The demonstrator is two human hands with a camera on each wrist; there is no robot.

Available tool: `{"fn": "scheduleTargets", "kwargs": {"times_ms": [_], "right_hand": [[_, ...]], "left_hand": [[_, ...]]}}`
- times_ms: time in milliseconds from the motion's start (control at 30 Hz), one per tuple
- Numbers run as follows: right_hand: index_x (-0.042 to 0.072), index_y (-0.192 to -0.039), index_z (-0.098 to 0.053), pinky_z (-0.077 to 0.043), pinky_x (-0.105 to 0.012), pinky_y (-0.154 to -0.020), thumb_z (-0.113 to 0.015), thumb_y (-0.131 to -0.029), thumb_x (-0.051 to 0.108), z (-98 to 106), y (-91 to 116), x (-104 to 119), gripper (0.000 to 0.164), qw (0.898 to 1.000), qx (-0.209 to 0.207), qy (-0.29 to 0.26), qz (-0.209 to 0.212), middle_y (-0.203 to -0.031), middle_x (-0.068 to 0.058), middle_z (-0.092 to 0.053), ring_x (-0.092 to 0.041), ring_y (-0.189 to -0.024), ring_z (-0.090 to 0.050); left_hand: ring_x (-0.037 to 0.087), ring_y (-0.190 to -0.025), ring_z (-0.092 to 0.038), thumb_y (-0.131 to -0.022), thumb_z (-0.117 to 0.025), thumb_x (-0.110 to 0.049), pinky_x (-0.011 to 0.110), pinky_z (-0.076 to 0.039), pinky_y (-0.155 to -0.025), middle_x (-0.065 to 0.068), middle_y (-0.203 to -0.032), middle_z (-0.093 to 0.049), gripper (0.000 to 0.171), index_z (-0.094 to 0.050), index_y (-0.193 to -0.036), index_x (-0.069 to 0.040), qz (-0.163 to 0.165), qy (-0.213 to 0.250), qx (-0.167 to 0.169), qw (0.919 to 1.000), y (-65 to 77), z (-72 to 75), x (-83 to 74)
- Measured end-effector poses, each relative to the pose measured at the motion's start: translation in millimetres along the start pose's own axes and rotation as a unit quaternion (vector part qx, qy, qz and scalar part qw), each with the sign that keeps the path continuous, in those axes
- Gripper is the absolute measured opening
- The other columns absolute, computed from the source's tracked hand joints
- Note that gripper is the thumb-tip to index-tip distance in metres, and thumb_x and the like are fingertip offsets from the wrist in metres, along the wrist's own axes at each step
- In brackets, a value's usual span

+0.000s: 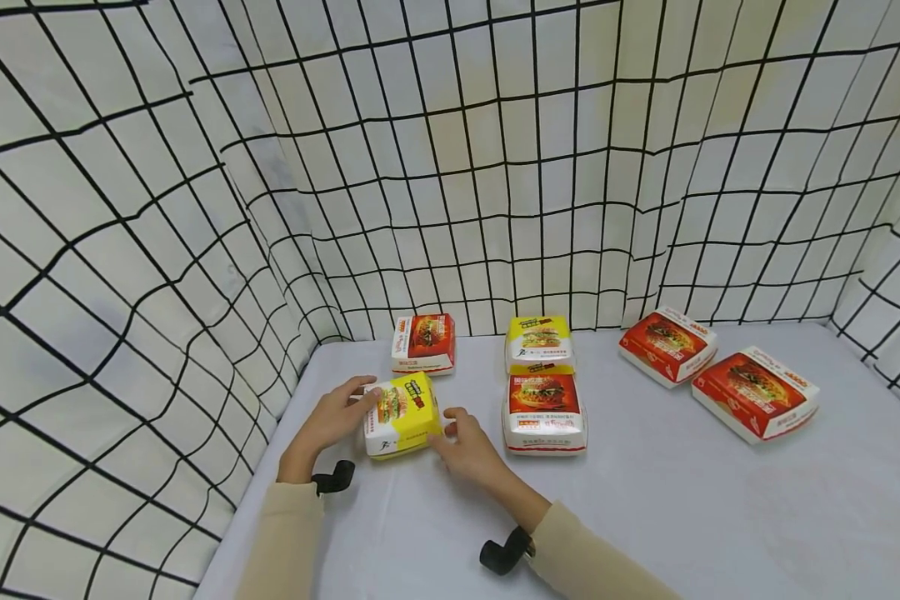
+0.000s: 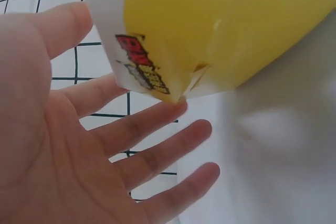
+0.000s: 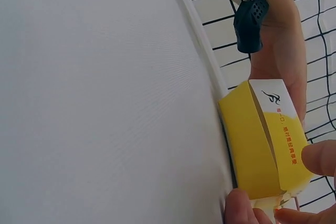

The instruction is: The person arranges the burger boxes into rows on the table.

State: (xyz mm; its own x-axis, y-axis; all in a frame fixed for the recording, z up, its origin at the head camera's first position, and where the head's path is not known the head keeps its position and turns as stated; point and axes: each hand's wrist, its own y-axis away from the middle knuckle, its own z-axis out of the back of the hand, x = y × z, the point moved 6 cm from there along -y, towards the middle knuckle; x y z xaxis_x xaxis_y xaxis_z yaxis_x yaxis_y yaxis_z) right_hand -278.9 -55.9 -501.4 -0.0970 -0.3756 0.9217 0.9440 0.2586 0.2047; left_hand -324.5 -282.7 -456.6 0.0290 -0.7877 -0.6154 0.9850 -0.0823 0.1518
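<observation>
A yellow-and-white burger box [image 1: 401, 417] lies between both hands on the left part of the table. My left hand [image 1: 333, 425] holds its left side, the thumb on the upper edge. In the left wrist view this hand [image 2: 68, 119] has its lower fingers spread, and the index fingertip goes out of sight behind the box [image 2: 210, 19]. At the near right corner, my right hand [image 1: 472, 450] grips the box. The right wrist view has the right thumb [image 3: 320, 158] on the printed flap of the box [image 3: 249, 145], other fingertips at its lower corner.
Behind the held box sits a red burger box [image 1: 427, 342]. Right of it, a yellow box [image 1: 540, 337] stands directly behind a red-and-white one [image 1: 545, 417]. Two red boxes [image 1: 667, 343] lie angled farther right. White cloth with black netting [image 1: 495, 183] walls the table's back and sides.
</observation>
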Motion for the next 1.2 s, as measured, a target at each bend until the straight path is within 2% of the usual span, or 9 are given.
{"fn": "scheduleTargets", "kwargs": {"times_ms": [167, 267, 367, 667, 900, 1200], "right_hand": [[0.004, -0.145, -0.044, -0.051, -0.035, -0.075, -0.069, -0.097, 0.032, 2.6, 6.9, 2.7, 0.061, 1.0, 0.003, 0.022, 0.002, -0.103, -0.008, -0.062, -0.021, -0.088, -0.057], [0.004, -0.146, -0.042, -0.048, -0.031, -0.07, -0.068, -0.098, 0.03, 0.9, 9.0, 3.3, 0.06, 1.0, 0.014, 0.015, 0.002, -0.089, -0.005, -0.065, -0.019, -0.079, -0.058], [0.004, -0.147, -0.04, -0.047, -0.029, -0.067, -0.065, -0.1, 0.028, -1.4, 9.2, 3.1, 0.059, 1.0, 0.027, -0.003, 0.003, -0.084, -0.004, -0.066, -0.018, -0.074, -0.059], [0.002, -0.155, -0.03, -0.051, -0.03, -0.072, -0.062, -0.102, 0.025, -1.8, 9.4, 2.5, 0.066, 0.999, 0.026, -0.038, 0.014, -0.097, -0.006, -0.065, -0.019, -0.079, -0.063], [0.0, -0.162, -0.014, -0.053, -0.03, -0.072, -0.059, -0.103, 0.023, -4.6, 5.5, 0.7, 0.078, 0.998, 0.015, -0.055, 0.024, -0.109, -0.009, -0.061, -0.018, -0.079, -0.063], [0.002, -0.163, -0.007, -0.053, -0.028, -0.07, -0.065, -0.1, 0.027, -3.6, 7.9, 1.8, 0.09, 0.998, -0.001, -0.06, 0.025, -0.124, -0.016, -0.052, -0.018, -0.079, -0.062]], "left_hand": [[0.044, -0.137, -0.052, -0.103, -0.046, -0.06, 0.062, -0.045, -0.108, 0.021, -0.155, -0.048, 0.066, -0.044, -0.155, -0.019, -0.007, 0.003, 0.002, 1.0, -5.0, -4.3, -0.3], [0.042, -0.134, -0.055, -0.103, -0.048, -0.058, 0.059, -0.048, -0.106, 0.02, -0.152, -0.053, 0.064, -0.047, -0.154, -0.018, -0.01, 0.003, 0.002, 0.9999, -6.0, -6.2, -0.7], [0.039, -0.128, -0.059, -0.103, -0.05, -0.056, 0.055, -0.052, -0.102, 0.019, -0.146, -0.058, 0.062, -0.051, -0.15, -0.016, -0.014, 0.0, -0.001, 0.9999, -5.8, -6.4, -2.0], [0.031, -0.116, -0.06, -0.101, -0.052, -0.058, 0.047, -0.054, -0.09, 0.016, -0.136, -0.064, 0.064, -0.055, -0.146, -0.012, -0.01, -0.026, 0.008, 0.9996, -2.6, -5.4, -4.3], [0.031, -0.115, -0.059, -0.099, -0.05, -0.065, 0.049, -0.053, -0.091, 0.017, -0.135, -0.062, 0.071, -0.052, -0.149, -0.014, -0.001, -0.026, 0.031, 0.9992, -2.2, -8.6, -0.1], [0.022, -0.094, -0.056, -0.098, -0.053, -0.063, 0.031, -0.043, -0.072, 0.01, -0.111, -0.062, 0.068, -0.053, -0.145, -0.015, 0.004, -0.023, 0.052, 0.9984, -0.4, -11.1, -2.6]]}}
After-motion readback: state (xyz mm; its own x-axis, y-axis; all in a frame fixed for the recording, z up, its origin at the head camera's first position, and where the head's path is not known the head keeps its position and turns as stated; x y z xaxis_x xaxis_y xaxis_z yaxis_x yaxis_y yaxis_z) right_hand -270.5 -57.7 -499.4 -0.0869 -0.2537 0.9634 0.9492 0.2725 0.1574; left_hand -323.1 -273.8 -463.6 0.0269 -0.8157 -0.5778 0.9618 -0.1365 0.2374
